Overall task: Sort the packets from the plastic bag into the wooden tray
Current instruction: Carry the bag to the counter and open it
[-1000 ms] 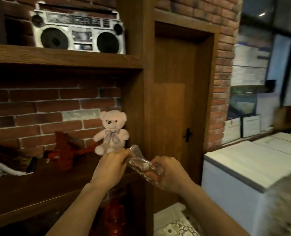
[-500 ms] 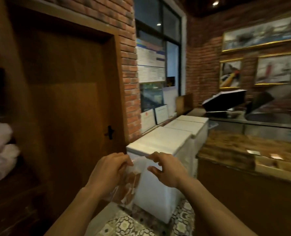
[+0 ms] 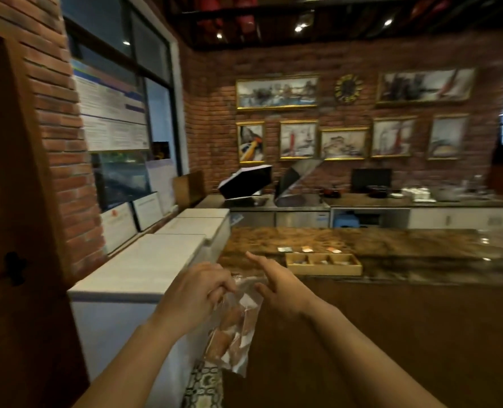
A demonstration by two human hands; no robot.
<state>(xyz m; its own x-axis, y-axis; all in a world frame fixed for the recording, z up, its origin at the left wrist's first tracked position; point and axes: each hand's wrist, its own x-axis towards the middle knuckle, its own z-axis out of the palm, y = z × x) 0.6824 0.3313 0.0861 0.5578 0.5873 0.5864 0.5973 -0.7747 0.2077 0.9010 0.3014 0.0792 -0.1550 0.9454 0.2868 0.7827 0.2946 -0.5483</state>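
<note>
A clear plastic bag (image 3: 233, 334) with several brown and white packets hangs in front of me. My left hand (image 3: 196, 293) pinches its top edge. My right hand (image 3: 274, 284) is beside the bag's mouth with the fingers spread, the thumb near the rim; whether it touches the bag I cannot tell. The wooden tray (image 3: 324, 264), split into three compartments, lies on the marbled counter (image 3: 391, 245) ahead, some small items inside. Three loose packets (image 3: 306, 249) lie just behind the tray.
White chest freezers (image 3: 144, 266) stand at the left, below my left hand. A wooden door (image 3: 15, 231) and brick wall fill the left edge. A steel back counter (image 3: 362, 201) with machines and dishes runs along the far wall under framed pictures.
The view has swung right from the shelf and door to the counter. The bag now hangs from my left hand, and my right hand has opened its fingers at the bag's mouth.
</note>
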